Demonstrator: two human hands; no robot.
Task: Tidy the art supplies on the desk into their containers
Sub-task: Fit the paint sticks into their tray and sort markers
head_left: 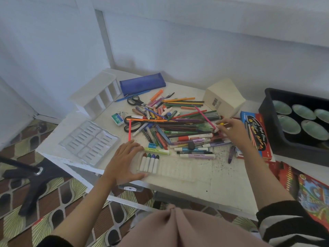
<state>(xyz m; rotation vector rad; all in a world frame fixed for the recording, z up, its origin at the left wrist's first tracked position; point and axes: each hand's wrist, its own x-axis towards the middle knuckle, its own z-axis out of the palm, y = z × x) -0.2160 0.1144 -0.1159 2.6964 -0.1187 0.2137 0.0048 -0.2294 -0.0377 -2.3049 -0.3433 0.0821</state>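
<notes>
Head view, the only view. Bench [222,179]: the task looks to be at an early stage. Stowed: five crayons [150,162] lying side by side in the left end of the clear tray [178,171] at the near edge, with the tray's other slots unfilled. Outstanding: the pile [178,125] of pens, pencils and markers, loose mid-bench, with scissors [137,101] at its far left. Containers awaiting stock: blue pouch [142,82] at the back, contents not discernible; white rack [99,93] back left, nothing showing in its compartments; red box [256,132] just right of the pile. Left grip [124,161]: fingers straight and apart, flat on the bench, touching the tray's left end, holding nothing. Right grip [231,130]: fingertips pinched on a small yellow piece [221,124] at the pile's right edge, probably the next crayon for the tray. Most of the sorting remains to be done.
</notes>
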